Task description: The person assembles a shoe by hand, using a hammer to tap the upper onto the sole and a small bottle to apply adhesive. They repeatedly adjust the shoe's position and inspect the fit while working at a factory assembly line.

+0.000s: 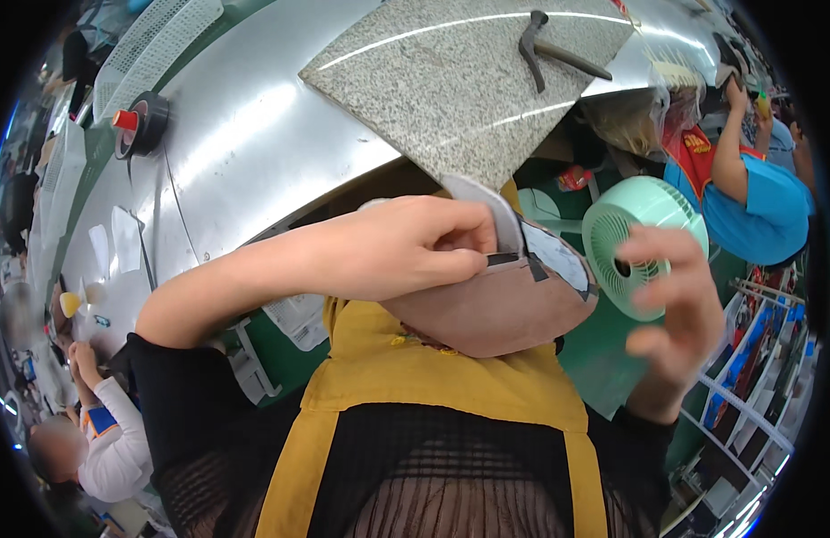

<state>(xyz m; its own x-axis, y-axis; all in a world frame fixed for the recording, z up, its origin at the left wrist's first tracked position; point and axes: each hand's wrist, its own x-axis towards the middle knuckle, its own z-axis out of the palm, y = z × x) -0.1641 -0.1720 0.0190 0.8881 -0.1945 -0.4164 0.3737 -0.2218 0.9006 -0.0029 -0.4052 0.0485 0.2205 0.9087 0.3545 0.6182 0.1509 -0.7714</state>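
My left hand (433, 247) pinches the edge of a brown shoe upper (495, 314) in front of my yellow apron (451, 381). A grey lining flap (488, 202) stands up from the upper beside my fingertips. Short black strips lie along the opening, where a pale blue-white inside shows. My right hand (675, 300) is raised apart from the upper, slightly blurred, with its fingers bent and spread and nothing seen in them. It covers part of a mint-green fan (621, 215).
Ahead, a speckled stone slab (433, 81) on a metal table (253, 99) bears a hammer (558, 56). A black tape roll (147, 124) stands at the left. A wire rack (747, 394) is at the right. Co-workers sit at left (110, 439) and right (747, 197).
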